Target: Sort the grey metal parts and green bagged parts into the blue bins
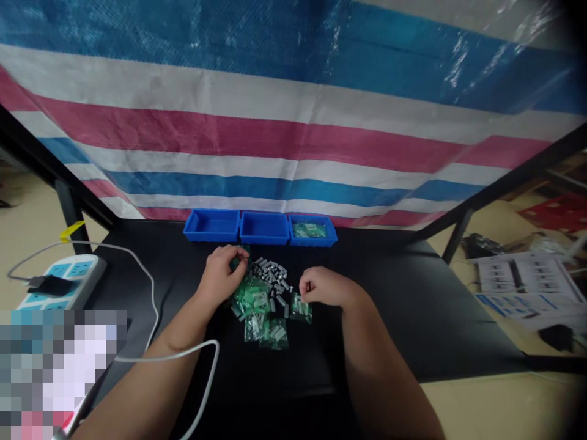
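My left hand (221, 275) is closed in a pinch at the left of a pile, its fingertips on the edge of a dark-green see-through bag partly hidden behind them. On the right, my right hand (326, 286) pinches the top of a small green plastic bag (301, 310) with pale pieces inside. Between the hands lie several loose grey metal cylinders (275, 274), too small to name exactly. Several filled green bags (252, 297) overlap in front of them, and two more bags (277, 334) lie nearest to me.
Three blue bins stand in a row at the back: left bin (212, 236), middle bin (265, 241) and right bin (313, 242), which holds green bags (309, 230). A white cable (213, 360) crosses my left forearm. A power strip (89, 275) sits left on the black table (394, 330).
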`<state>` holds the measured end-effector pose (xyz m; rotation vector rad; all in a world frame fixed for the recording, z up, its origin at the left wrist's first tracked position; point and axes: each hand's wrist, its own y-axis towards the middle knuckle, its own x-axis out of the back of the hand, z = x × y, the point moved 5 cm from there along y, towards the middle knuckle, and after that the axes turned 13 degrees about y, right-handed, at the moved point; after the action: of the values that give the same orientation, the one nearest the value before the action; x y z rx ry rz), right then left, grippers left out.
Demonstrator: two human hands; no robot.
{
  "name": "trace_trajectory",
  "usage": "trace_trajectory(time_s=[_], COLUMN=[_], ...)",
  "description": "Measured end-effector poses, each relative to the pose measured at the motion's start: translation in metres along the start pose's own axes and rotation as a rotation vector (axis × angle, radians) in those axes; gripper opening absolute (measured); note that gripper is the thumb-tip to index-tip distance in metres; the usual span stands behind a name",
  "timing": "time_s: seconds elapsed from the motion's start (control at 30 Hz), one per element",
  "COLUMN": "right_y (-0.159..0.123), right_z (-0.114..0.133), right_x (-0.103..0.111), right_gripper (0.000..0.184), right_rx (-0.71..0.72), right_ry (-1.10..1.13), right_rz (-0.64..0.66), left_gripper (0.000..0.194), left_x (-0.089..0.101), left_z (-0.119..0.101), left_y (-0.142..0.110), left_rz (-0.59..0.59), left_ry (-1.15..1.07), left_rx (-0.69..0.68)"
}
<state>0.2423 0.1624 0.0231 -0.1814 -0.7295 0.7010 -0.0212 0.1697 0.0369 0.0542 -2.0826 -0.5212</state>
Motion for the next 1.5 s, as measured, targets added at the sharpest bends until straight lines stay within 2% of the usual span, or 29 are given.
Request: trace_trajectory(time_s=[0.07,0.17,0.23,0.3,0.5,0.63,0.7,0.77,0.83,0.97,1.07,1.17,1.23,1.33,1.37,1.43,1.5], right_y=[-0.003,-0.006,-0.005,-0.002,0.011,0.02,0.025,0.028,0.026,0.017,0.024,0.035,0.035,0.019,0.014,0.012,0.015], right_z=[0.0,-0.002,-0.002,-0.002,-0.014,-0.027,-0.032,-0.034,-0.033,-0.018,-0.01,-0.003,0.008,0.038,0.05,0.072,0.087], right_x=[0.003,0.009,0.017,0.027,0.051,0.058,0.06,0.062,0.063,0.06,0.055,0.049,0.045,0.034,0.026,0.003,-0.022], right_gripper=[0.005,0.012,0.018,0.022,0.031,0.033,0.034,0.04,0.043,0.033,0.036,0.036,0.036,0.036,0.036,0.034,0.041], right_rx=[0.001,0.004,0.07,0.172,0.406,0.507,0.511,0.46,0.384,0.283,0.173,0.092,0.124,0.316,0.409,0.569,0.611], right_ry=[0.054,0.279,0.432,0.537,0.876,1.0,0.977,0.855,0.594,-0.041,-0.271,-0.334,-0.338,-0.292,-0.248,-0.152,-0.126], right_rz=[0.006,0.034,-0.029,-0.193,-0.805,-1.056,-1.108,-1.13,-1.174,-1.295,-1.24,-1.099,-1.067,-1.098,-1.042,-0.754,-0.51], left_gripper=[0.013,0.013,0.013,0.013,0.013,0.013,0.013,0.012,0.012,0.012,0.012,0.011,0.011,0.012,0.013,0.014,0.015], left_x=[0.0,0.0,0.0,0.0,0.001,0.002,0.003,0.005,0.006,0.006,0.005,0.005,0.006,0.008,0.009,0.01,0.01], left_z=[0.0,0.001,0.001,0.001,0.0,0.0,0.0,-0.001,-0.002,-0.003,-0.004,-0.002,-0.001,0.0,0.001,0.0,0.0], left_y=[0.0,0.0,0.0,0.0,0.0,0.0,0.0,0.0,0.0,0.0,-0.001,-0.001,-0.001,0.0,0.0,0.001,0.001], left_rz=[-0.001,-0.015,-0.021,-0.022,-0.021,-0.015,-0.016,-0.027,-0.039,-0.045,-0.042,-0.04,-0.047,-0.061,-0.062,-0.057,-0.054], left_ry=[0.001,-0.008,-0.017,-0.024,-0.035,-0.044,-0.049,-0.06,-0.074,-0.089,-0.093,-0.09,-0.081,-0.069,-0.066,-0.061,-0.062], left_rx=[-0.003,0.0,0.002,0.004,0.015,0.024,0.026,0.022,0.016,0.012,0.007,0.004,0.012,0.033,0.038,0.042,0.044])
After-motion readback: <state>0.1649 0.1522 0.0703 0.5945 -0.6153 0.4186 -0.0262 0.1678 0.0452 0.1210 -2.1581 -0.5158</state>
